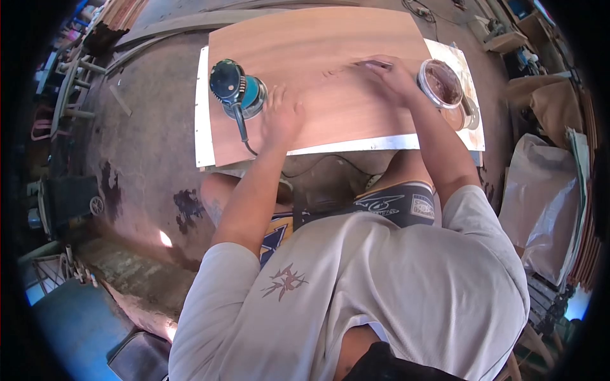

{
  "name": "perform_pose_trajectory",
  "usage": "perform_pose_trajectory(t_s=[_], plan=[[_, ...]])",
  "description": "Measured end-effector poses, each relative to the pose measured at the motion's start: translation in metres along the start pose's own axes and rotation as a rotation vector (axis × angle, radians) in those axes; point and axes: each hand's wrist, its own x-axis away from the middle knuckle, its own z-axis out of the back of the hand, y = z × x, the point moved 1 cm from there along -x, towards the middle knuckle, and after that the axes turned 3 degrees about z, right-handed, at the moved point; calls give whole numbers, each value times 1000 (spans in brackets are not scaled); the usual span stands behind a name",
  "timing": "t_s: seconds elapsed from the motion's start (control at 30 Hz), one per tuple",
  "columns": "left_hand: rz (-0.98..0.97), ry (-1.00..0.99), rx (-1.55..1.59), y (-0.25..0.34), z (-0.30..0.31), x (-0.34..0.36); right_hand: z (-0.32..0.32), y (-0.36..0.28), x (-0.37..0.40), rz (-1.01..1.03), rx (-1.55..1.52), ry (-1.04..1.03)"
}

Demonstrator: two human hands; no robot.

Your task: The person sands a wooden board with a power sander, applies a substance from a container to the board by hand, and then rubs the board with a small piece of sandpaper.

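Note:
A curved-top wooden panel [318, 76] lies flat before me on a white board [203, 114]. My left hand [284, 117] rests on the panel, fingers stretched out, beside a teal and black electric sander [236, 86]. In my right hand [395, 79], over the panel's right half, is a putty knife [373, 64], its blade pointing left. Small dark marks of filler [330, 73] show just left of the blade. A round tub of brown wood filler [441, 82] stands right of my right hand, partly behind my forearm.
The sander's cord [241, 124] runs off the panel's near edge. Another round container [459, 117] sits by the tub. Long planks [184, 26] lie on the floor beyond. Plastic-wrapped sheets [540, 203] lean at right, and a bench [133, 270] stands at lower left.

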Motion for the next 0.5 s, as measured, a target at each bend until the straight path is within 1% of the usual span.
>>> perform_pose_trajectory(t_s=[0.07,0.1,0.17,0.2,0.27,0.4,0.47,0.5], plan=[[-14,16,8,2,0,-4,-16,-13,-7,78,142,-80],[-15,15,3,2,1,-3,-27,-11,-11,77,141,-80],[-18,11,-5,1,1,-2,-49,-3,-20,231,189,-37],[-12,9,-19,1,0,-2,-55,-14,-20,229,188,-36],[-4,2,-33,0,-2,-3,-64,-29,-14,230,402,-113],[-12,11,-14,-1,-3,-1,-66,-9,-4,261,452,-134],[-8,18,-19,0,-1,-4,-59,-5,-8,476,456,-169],[-11,20,-24,1,0,-3,-53,-22,-8,476,457,-166]])
